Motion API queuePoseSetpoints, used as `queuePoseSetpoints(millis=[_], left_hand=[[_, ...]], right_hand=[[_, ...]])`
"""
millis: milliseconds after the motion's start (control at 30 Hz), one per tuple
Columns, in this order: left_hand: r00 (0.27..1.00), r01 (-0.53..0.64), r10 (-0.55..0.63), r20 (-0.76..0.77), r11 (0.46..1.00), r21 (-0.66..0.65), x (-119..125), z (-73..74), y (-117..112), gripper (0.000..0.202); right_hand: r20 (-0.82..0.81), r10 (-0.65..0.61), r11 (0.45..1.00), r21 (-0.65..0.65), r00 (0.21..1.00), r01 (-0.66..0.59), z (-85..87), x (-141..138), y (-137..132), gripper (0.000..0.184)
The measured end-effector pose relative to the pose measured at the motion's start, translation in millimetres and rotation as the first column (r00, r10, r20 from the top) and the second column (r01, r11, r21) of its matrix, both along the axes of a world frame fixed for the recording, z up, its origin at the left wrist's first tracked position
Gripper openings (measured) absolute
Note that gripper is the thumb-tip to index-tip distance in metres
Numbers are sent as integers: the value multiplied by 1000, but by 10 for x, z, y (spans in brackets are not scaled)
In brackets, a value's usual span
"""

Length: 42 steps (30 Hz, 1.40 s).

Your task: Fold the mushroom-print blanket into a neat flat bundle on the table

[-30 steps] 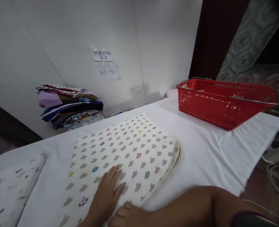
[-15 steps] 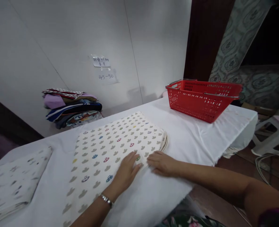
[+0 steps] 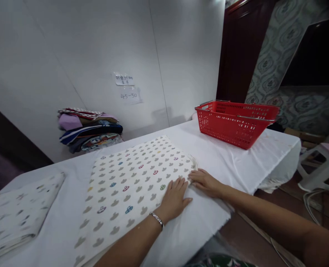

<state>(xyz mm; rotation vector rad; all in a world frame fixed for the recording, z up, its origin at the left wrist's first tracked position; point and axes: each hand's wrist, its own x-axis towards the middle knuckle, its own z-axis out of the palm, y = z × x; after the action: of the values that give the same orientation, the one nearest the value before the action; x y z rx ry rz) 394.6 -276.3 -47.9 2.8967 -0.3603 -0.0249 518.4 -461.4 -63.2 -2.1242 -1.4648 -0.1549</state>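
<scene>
A folded cream cloth [image 3: 136, 178] printed with grey Mickey-like heads and small coloured motifs lies on the white-covered table. My left hand [image 3: 175, 198] rests on it near its right front edge, palm down with fingers stretched out. Just to the right, my right hand [image 3: 207, 183] touches the cloth's rounded right edge, fingers extended over the stacked layers; its thumb is hidden. A second folded white cloth [image 3: 22, 213] with dark and pale marks lies at the left, apart from both hands.
A red plastic basket [image 3: 234, 128] with metal handles stands at the back right. Against the white wall is a pile of folded fabrics [image 3: 90, 128], beneath paper labels [image 3: 129, 95]. A white stool [image 3: 317, 167] stands beyond the white tablecloth's [image 3: 214, 155] right end.
My left hand has slid right along the cloth toward my right hand. My right hand has shifted slightly right and away from me, onto the rounded edge. The camera view has tilted slightly.
</scene>
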Motion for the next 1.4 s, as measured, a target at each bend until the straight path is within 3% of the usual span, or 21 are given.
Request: queuePoseSetpoints(millis=[67, 133, 200, 267, 367, 433, 600, 733, 833, 1000, 1100, 1200, 1400], left_hand=[[1000, -4, 4, -21, 1000, -28, -14, 33, 2, 62], [999, -14, 12, -36, 997, -72, -7, 85, 6, 61], [1000, -20, 17, -24, 991, -131, 34, 143, 17, 53], [1000, -24, 23, -5, 982, -187, 122, 194, 39, 42], [997, -65, 72, 20, 966, -252, 366, 242, 100, 33], [986, -146, 164, 37, 946, -290, 601, 260, 158, 29], [935, -337, 354, 16, 902, -268, 1329, 323, 322, 25], [922, -370, 387, 25, 897, -242, 1838, 334, 438, 30], [929, -351, 368, 32, 906, -235, 2080, 267, 499, 33], [975, -208, 219, 30, 957, -204, 2274, 129, 549, 42], [995, -92, 96, 23, 987, -132, 2323, 90, 577, 41], [997, -63, 66, 29, 995, -77, 2340, 77, 605, 38], [997, -42, 42, 61, 999, -2, 2303, 98, 636, 25]], right_hand=[[-70, -56, 990, 124, 996, 65, 5, 136, 48, 34], [-175, -193, 958, 178, 966, 223, 39, 321, 118, 32], [-298, -373, 902, 105, 879, 418, 93, 527, 205, 33], [-371, -500, 844, -7, 783, 536, 147, 732, 298, 35], [-382, -559, 818, -108, 736, 566, 185, 1004, 440, 36], [-370, -577, 812, -162, 728, 561, 181, 1153, 535, 34], [-361, -581, 813, -242, 729, 529, 163, 1418, 739, 26], [-393, -544, 839, -231, 741, 493, 132, 1535, 810, 27], [-439, -513, 856, -196, 738, 479, 68, 1563, 793, 29], [-570, -427, 889, -122, 702, 441, -8, 1576, 731, 30], [-716, -355, 903, -96, 601, 419, 2, 1606, 726, 32], [-788, -331, 905, -108, 519, 412, 28, 1638, 734, 32], [-824, -279, 919, -81, 493, 385, 43, 1665, 747, 29]])
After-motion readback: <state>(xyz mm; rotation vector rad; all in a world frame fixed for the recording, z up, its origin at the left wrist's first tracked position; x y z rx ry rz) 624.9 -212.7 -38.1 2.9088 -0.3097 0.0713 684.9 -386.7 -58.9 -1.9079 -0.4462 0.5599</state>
